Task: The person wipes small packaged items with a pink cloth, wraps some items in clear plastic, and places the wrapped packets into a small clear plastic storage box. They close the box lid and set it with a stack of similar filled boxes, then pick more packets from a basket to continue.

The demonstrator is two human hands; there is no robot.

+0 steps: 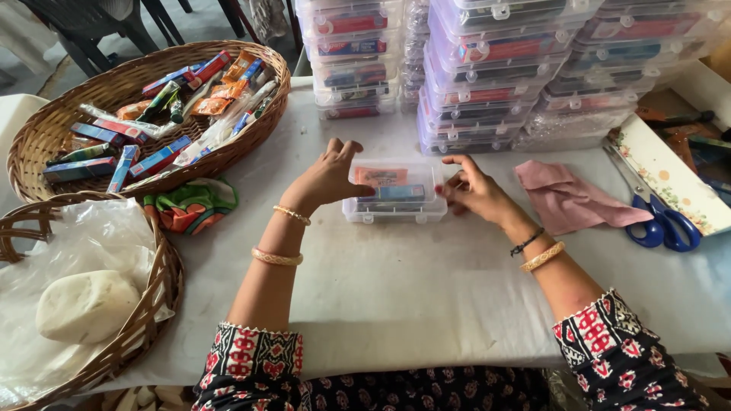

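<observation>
A small clear plastic box (396,204) with a lid sits on the white table (426,297) in front of me. Through its top I see an orange packet and a blue packet. My left hand (327,179) rests on the box's left side, fingers bent over the lid. My right hand (476,190) touches the box's right end with its fingertips. Both wrists wear bangles.
A wicker basket (46,129) full of small coloured packets stands at the far left. A second basket (164,281) holds plastic and a white lump. Stacks of clear boxes (487,68) line the back. A pink cloth (567,202), blue scissors (662,224) and a tray (662,171) lie at right.
</observation>
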